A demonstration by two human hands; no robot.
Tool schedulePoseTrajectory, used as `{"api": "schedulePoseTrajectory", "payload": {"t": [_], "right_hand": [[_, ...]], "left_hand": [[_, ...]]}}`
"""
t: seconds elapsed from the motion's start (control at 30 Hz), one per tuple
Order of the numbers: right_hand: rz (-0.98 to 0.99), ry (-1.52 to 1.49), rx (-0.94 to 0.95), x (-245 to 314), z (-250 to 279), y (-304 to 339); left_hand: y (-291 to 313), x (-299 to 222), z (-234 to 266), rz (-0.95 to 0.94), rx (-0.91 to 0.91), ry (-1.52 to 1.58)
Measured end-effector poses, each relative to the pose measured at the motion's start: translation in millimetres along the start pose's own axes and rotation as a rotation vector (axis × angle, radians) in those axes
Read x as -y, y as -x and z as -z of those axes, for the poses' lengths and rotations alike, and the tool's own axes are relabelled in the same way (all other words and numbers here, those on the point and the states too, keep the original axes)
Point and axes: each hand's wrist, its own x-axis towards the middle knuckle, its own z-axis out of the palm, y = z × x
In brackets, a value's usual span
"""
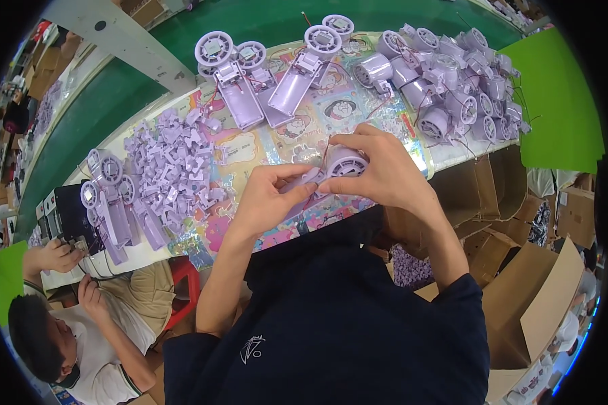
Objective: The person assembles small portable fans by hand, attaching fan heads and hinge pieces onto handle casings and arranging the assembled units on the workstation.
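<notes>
Over the near edge of the table, my right hand [393, 170] is closed round a light-purple round fan head [346, 162] with a spoked grille. My left hand [263, 199] grips a light-purple handle piece [296, 185], thumb on top, close against the fan head. Both hands' fingertips meet where the two parts come together; the joint itself is partly hidden by them. A thin red wire stands up beside the fan head. Farther back lie several purple fans with long handles, such as one handle [241, 102] and another [292, 91].
A heap of small purple brackets [172, 162] lies left; a pile of wired fan heads [452, 84] lies right. More handled fans [118, 216] lie near a co-worker's hand [61, 256] at lower left. Cardboard boxes [520, 310] stand right, beside a red stool [184, 287] left.
</notes>
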Motion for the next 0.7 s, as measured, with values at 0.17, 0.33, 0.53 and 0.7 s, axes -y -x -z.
{"api": "schedulePoseTrajectory", "payload": {"t": [0.17, 0.33, 0.53, 0.7], "right_hand": [[-0.014, -0.071, -0.155, 3, -9, 6], [-0.020, -0.114, -0.172, 2, -8, 4], [-0.049, -0.229, -0.187, 1, -6, 6], [0.002, -0.297, -0.271, -9, -12, 0]], "left_hand": [[-3, 0, -2, -0.171, 0.009, -0.111], [-5, 4, -10, -0.179, 0.038, -0.100], [-4, 9, -19, -0.229, 0.052, 0.013], [-3, 7, -23, -0.292, 0.000, 0.032]]}}
